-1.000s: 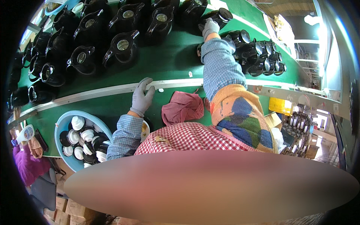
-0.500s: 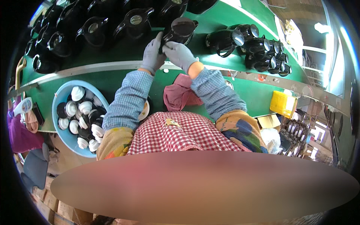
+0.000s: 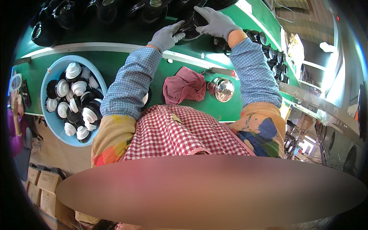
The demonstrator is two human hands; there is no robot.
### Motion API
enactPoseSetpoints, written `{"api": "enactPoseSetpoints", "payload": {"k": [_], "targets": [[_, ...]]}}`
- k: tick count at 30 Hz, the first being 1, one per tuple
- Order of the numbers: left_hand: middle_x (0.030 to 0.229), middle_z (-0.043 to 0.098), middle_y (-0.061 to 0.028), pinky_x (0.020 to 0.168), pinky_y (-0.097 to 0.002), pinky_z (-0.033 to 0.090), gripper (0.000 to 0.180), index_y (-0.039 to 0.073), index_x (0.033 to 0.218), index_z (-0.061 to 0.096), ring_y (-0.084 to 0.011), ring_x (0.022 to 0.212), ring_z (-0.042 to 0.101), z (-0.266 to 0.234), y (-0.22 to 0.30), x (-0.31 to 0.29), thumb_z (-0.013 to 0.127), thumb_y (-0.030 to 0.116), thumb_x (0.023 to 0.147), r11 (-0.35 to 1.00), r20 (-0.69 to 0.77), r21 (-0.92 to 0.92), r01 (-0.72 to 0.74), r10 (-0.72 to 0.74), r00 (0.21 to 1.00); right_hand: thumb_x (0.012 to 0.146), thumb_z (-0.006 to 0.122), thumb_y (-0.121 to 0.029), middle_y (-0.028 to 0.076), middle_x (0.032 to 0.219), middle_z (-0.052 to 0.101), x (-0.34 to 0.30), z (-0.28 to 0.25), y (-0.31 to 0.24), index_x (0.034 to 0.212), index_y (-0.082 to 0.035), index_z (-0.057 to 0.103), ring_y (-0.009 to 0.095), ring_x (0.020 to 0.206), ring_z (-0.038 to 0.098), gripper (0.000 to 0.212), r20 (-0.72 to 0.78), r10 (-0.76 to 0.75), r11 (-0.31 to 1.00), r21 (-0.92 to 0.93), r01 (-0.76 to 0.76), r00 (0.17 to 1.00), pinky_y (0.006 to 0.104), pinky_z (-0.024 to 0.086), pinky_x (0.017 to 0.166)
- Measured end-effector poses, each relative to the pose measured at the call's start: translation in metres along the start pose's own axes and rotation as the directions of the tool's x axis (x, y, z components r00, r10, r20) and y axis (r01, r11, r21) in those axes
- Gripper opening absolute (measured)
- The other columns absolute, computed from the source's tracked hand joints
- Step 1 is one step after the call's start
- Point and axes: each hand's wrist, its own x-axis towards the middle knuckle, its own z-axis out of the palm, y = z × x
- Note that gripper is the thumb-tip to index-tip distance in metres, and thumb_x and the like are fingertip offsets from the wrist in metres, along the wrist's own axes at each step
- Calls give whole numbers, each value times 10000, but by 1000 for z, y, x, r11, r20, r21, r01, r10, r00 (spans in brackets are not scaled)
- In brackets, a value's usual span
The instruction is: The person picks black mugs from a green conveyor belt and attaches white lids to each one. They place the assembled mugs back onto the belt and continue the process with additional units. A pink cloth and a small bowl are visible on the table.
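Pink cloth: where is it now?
In the head view, the pink cloth lies near the centre on the green bench, left of the shiny round object.

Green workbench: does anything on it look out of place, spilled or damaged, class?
Mildly, the crumpled pink cloth: it lies bunched beside a shiny round container, unlike the grouped black jugs. No spill or damage shows.

Head-worn fisheye view, facing downward.
The pair's left camera is looking down from the head, taking in the checked apron [image 3: 180, 134] close below and, farther out, the left hand [image 3: 165, 37] and right hand [image 3: 219, 24] over the green workbench [image 3: 218, 112].
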Motion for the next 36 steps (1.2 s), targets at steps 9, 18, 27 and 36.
{"api": "enactPoseSetpoints", "payload": {"k": [9,18,27,36], "targets": [[1310,678,-158,1014,-410,511,595,200,1543,478,-331,1189,652,-6,14,0,659,377,1004,996,63,38,83,-85,994,777,829,-180,119,1572,402,-2,4,22,1582,-278,395,386,1378,494,920,-62,-235,961,136,242,970,423,423,1187],[1276,682,-150,1043,-446,497,607,236,1556,446,-356,1177,640,-3,7,2,611,448,1013,1000,56,8,24,-24,998,775,854,-167,93,1617,348,-7,11,28,1604,-305,345,381,1353,516,983,-77,-265,956,112,272,961,423,478,1151],[1282,678,-152,1025,-455,505,613,231,1558,437,-350,1174,640,-7,16,1,614,443,1011,996,97,47,69,-74,993,878,660,-660,172,1378,601,8,-16,-6,1497,-144,493,383,1216,646,823,129,46,981,-195,-20,991,473,570,964],[1290,688,-161,1013,-411,502,604,219,1549,468,-353,1184,648,-1,18,5,658,392,1003,994,98,50,101,-106,990,953,323,-832,168,1238,720,-9,-5,33,1485,-93,523,395,1202,650,932,-10,193,980,-36,-194,981,463,502,1035]]}}
